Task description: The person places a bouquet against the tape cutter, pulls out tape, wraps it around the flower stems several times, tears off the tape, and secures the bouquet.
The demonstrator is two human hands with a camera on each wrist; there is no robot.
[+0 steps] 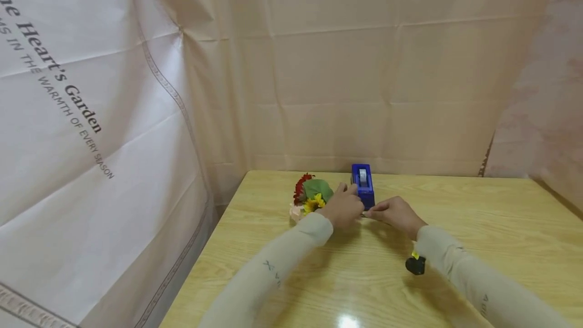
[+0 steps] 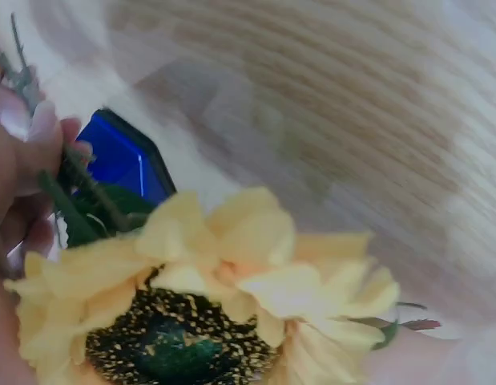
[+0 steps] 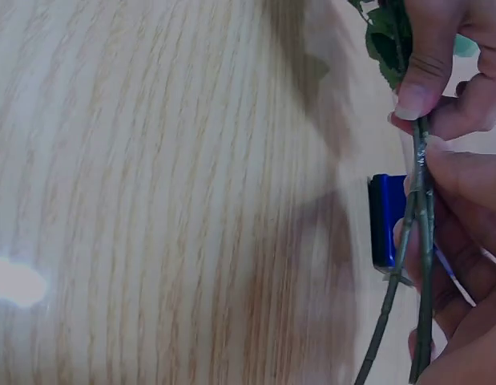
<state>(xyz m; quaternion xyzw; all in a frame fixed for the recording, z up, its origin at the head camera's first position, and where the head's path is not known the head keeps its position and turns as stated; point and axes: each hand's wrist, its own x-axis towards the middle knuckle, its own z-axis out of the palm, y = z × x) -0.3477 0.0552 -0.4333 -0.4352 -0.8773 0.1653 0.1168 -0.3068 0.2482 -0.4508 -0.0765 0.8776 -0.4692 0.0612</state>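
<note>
My left hand [image 1: 343, 207] grips a small bunch of flowers by the stems, just below the leaves. The bunch has a yellow sunflower [image 1: 314, 203], a dark red flower [image 1: 300, 188], a pale pink flower [image 1: 296, 212] and a broad green leaf [image 1: 318, 190]. Right below that grip, my right hand [image 3: 472, 216] pinches the green stems [image 3: 425, 241] between thumb and fingers. A shiny patch, like clear tape, shows on the stems there. Behind both hands stands a blue tape dispenser [image 1: 363, 186] with a roll [image 1: 362, 177] in it.
The wooden table [image 1: 364, 277] runs under both arms. A beige cloth [image 1: 328, 90] hangs behind it, and a printed white sheet [image 1: 91, 166] hangs at the left. A small black object [image 1: 415, 265] with a yellow part shows beside the right sleeve.
</note>
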